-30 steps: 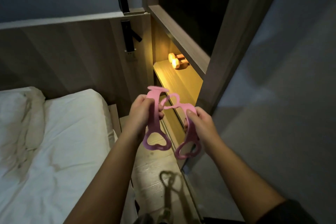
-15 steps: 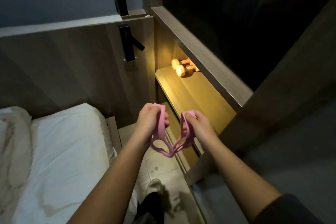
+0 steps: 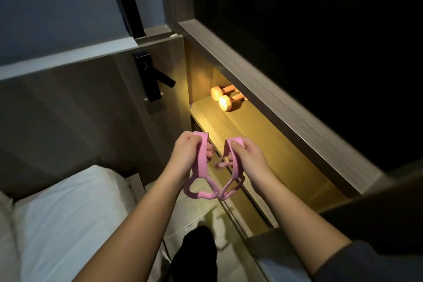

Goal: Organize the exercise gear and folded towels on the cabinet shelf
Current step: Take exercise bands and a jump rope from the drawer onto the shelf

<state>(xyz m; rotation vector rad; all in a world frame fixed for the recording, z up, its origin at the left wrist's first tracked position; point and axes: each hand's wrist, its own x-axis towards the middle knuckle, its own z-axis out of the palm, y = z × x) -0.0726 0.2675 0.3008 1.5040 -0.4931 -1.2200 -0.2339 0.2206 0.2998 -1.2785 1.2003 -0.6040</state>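
Looking down at the cabinet from close in. Holding a pink resistance band (image 3: 198, 168) out in front of the body, in the air, just off the near edge of the lit cabinet shelf (image 3: 263, 142) and above the pale floor (image 3: 194, 215), not resting on anything. Gripping one end with the left hand (image 3: 186, 155), fingers curled tight round the flat strap, strap end poking out above the fist. Gripping the other end with the right hand (image 3: 248, 155), fingers likewise curled, thumb pressing down on top of the folded strap. Holding the two fists near each other, not touching. Letting the middle of the band hang down below the wrists in two heart-shaped loops, joining at the lowest point under both hands. Noting a small tail of pink sticking out between the fists, too blurred to read its shape. Seeing two dumbbells (image 3: 225, 99) lying side by side at the far end of the shelf, well apart from the band, round ends facing the camera, glowing orange under the warm light — touching or just beside each other, cannot tell which. Noting a wooden rail (image 3: 286, 107) running above the shelf, darkness over it. Noting a black lever handle (image 3: 158, 78) on the wood panel left of the shelf. Noting a white mattress (image 3: 68, 213) at lower left, beside the floor strip. Spotting a dark foot (image 3: 196, 252) on the floor below the hands, and a dark sleeve (image 3: 366, 263) on the right arm — lower right corner.
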